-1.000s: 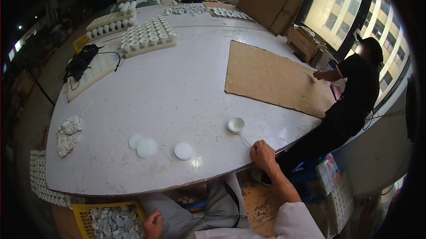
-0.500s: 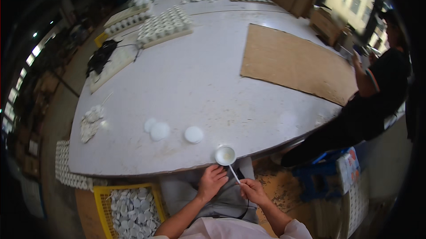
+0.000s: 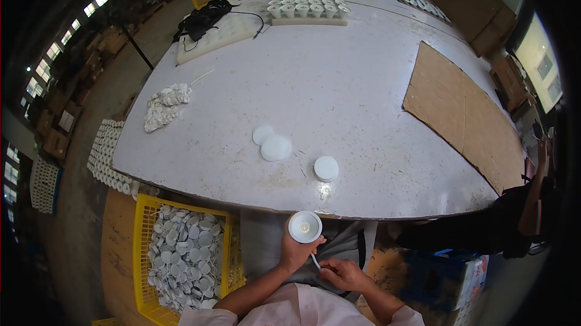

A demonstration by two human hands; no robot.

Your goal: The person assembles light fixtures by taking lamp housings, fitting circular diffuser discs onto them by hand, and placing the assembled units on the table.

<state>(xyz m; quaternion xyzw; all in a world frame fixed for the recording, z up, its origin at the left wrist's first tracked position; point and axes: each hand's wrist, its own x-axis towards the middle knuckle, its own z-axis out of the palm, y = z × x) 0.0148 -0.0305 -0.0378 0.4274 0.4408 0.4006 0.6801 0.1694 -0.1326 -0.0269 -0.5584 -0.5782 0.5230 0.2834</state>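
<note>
At the table's front edge, my left hand (image 3: 295, 253) is closed round a white cup-shaped LED lamp housing (image 3: 294, 227) from below. Its open mouth faces up, and a small yellowish LED board shows inside. A thin white stem or cord (image 3: 315, 260) runs down from the housing. My right hand (image 3: 342, 275) pinches the lower end of it. On the table just beyond lie two overlapping white round discs (image 3: 276, 147) and, to their right, another white round piece (image 3: 326, 167) that looks thicker.
A yellow basket (image 3: 140, 253) full of white round parts stands at my left. Farther off are a crumpled white cloth (image 3: 168, 106), a black cabled bundle (image 3: 204, 20) and a tray of white lamp housings (image 3: 310, 22). Brown cardboard (image 3: 463, 114) lies right; a person's dark-clothed leg (image 3: 460, 223) is beside the table.
My view has swung left. My left hand has gone from beside the housing to gripping it from beneath; the housing now sits lower. My right hand still holds the stem.
</note>
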